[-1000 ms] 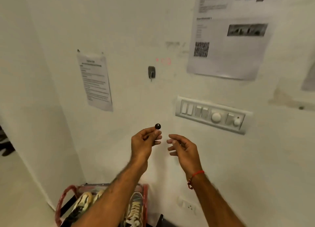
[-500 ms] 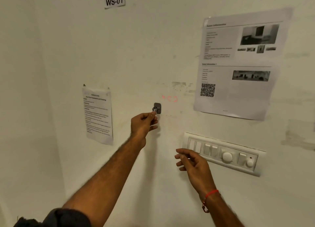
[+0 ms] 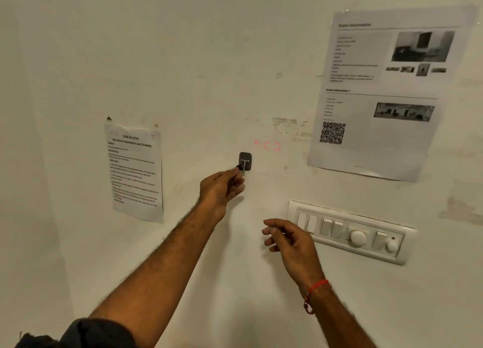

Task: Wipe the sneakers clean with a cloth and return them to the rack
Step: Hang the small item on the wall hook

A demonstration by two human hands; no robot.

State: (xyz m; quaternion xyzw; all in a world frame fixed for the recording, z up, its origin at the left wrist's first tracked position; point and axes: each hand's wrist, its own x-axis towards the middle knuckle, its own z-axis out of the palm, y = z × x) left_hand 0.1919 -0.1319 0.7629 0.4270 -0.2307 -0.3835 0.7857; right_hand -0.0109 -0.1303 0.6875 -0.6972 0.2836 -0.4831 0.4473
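You face a pale wall (image 3: 209, 60), and neither sneakers, cloth nor rack are in view, so the wiping itself looks not yet begun, or done with. The big printed sheet (image 3: 386, 91) with photos and a square code hangs at upper right; a smaller task sheet (image 3: 134, 172) hangs at left. Below the big sheet sits the switch panel (image 3: 350, 232).

Your left hand (image 3: 220, 188) reaches up to the small grey wall hook (image 3: 245, 161), fingers curled and pinching a small dark object (image 3: 238, 167) right against the hook's metal prong. What that object is, I cannot tell. Your right hand (image 3: 290, 240) hovers loosely curled, holding nothing, just beside the switch panel's left end, a red thread (image 3: 317, 286) at the wrist.

To do this step well, keep the pinch firm and settle the object fully on the prong before you let go. Keep your right hand off the switches.
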